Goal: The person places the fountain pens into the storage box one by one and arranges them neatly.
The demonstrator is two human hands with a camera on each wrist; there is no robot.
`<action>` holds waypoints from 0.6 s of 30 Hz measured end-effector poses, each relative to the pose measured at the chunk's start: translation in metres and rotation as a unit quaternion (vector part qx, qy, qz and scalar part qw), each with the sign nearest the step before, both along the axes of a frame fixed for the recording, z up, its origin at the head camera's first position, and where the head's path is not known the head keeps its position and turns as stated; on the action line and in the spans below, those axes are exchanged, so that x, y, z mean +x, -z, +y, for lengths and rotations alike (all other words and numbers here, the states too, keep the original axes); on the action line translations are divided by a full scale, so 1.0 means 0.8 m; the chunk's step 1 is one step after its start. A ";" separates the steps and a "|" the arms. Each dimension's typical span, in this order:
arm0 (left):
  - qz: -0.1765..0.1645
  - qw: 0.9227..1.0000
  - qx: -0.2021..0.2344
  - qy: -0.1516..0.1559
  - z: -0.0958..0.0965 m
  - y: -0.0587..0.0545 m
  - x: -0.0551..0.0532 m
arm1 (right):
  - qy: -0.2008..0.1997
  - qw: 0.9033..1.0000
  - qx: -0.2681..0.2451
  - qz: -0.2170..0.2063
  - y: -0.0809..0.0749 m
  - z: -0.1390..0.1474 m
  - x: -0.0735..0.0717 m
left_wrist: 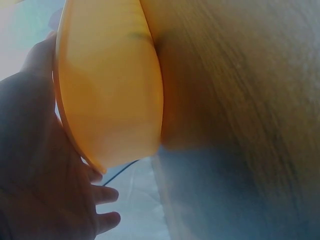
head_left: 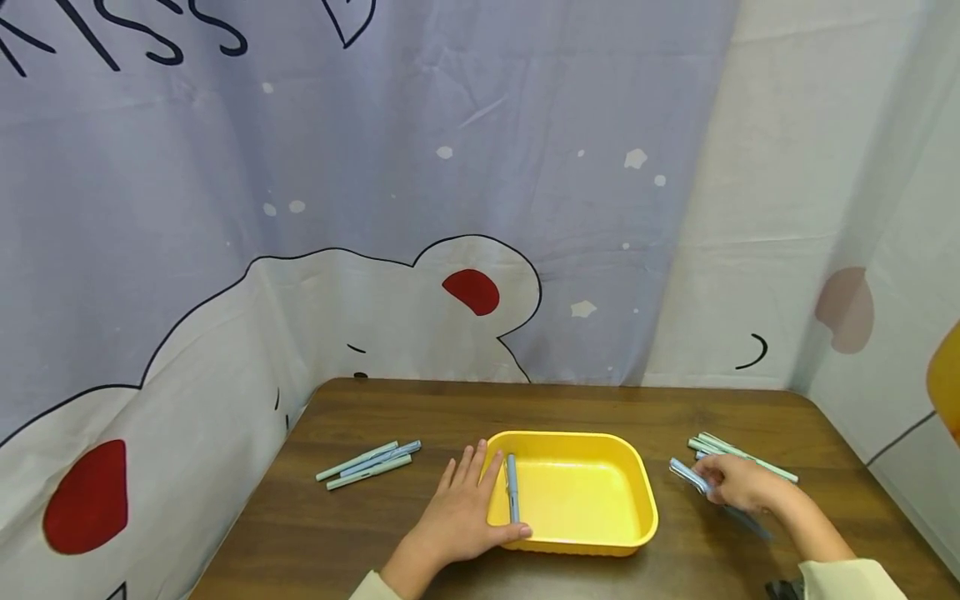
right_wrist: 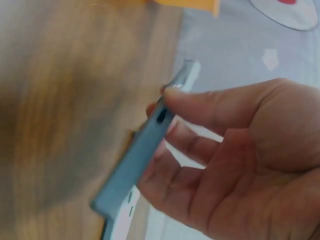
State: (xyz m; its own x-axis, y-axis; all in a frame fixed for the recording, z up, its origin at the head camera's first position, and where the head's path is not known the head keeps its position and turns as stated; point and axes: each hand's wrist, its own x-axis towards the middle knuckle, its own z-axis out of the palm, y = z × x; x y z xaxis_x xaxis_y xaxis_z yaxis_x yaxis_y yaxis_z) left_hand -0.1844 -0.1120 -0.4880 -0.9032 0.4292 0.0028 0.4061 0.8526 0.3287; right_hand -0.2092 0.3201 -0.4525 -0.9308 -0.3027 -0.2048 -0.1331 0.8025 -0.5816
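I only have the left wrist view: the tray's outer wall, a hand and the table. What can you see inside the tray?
Observer: In the head view, a blue pen lies in the tray, along its left side.

Operator: Is the right hand's grip free?

Observer: No, it holds at least one other blue pen, off to the right of the tray.

Operator: Anything on the table beyond my side of the tray?

Observer: Yes, three pens lie together left of it, two green and one blue.
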 end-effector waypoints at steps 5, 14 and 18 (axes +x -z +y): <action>0.002 1.000 -0.003 0.001 0.000 0.002 0.000 | 0.030 0.990 -0.113 -0.075 -0.016 -0.001 0.001; 0.005 1.000 -0.006 0.001 0.000 0.002 0.000 | 0.004 0.970 -0.220 -0.107 -0.026 -0.022 0.002; 0.004 1.000 -0.005 0.001 0.000 0.002 0.000 | 0.010 0.964 -0.242 -0.106 -0.028 -0.039 0.001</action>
